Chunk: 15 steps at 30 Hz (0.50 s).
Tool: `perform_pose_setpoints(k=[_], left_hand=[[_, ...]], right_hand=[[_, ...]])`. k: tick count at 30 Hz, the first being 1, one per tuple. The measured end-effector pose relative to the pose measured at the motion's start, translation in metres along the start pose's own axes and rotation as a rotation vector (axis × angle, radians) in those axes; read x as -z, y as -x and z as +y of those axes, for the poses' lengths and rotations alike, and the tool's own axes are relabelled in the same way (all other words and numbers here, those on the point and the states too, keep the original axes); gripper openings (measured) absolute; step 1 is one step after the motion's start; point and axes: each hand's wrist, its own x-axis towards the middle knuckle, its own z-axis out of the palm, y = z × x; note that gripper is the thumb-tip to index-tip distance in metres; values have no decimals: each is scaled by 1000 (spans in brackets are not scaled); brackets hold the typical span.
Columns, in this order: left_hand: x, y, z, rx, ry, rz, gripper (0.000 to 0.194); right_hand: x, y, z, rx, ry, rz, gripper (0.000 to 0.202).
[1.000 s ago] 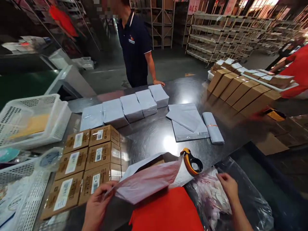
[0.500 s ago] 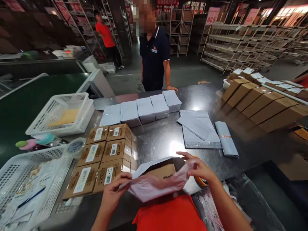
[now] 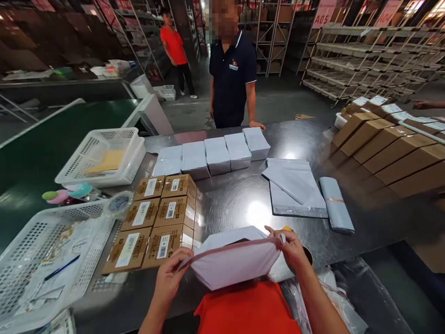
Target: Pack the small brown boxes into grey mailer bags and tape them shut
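A white plastic mailer bag [image 3: 236, 266] is stretched between my two hands at the near table edge, its flap with a pinkish strip facing me. My left hand [image 3: 174, 271] pinches the bag's left corner. At the right corner, my right hand [image 3: 290, 246] grips the same edge between thumb and fingers. What lies inside the bag is mostly hidden; only a dark gap shows at its mouth. Left of the bag sit several small brown boxes [image 3: 163, 215] with barcode labels. A tape roll [image 3: 306, 255] is partly hidden behind my right hand.
White wrapped parcels [image 3: 194, 155] line the table's far side. Flat mailer bags [image 3: 295, 188] and a banded bundle [image 3: 336, 204] lie right. White baskets [image 3: 100, 157] stand left, and brown cartons [image 3: 399, 153] far right. A person [image 3: 232, 79] leans one hand on the far edge.
The bag's mouth has narrowed and its near edge is pulled straight, so the brown box seen inside before is now covered. The view has shifted slightly left.
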Motion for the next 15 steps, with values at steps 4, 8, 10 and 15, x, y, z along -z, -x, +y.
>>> perform_pose_setpoints(k=[4,8,10,15], left_hand=[[1,-1,0,-48,21,0,38],[4,1,7,-73,13,-19,31],[6,3,9,-66,-4,-33,30],[10,4,5,-99,-9,-34,27]], right_hand=[[1,0,10,29,30,94,56],[7,-1,8,55,139,51,43],[9,-3,5,65,222,18,37],[11,0,8,-16,155,127,39]])
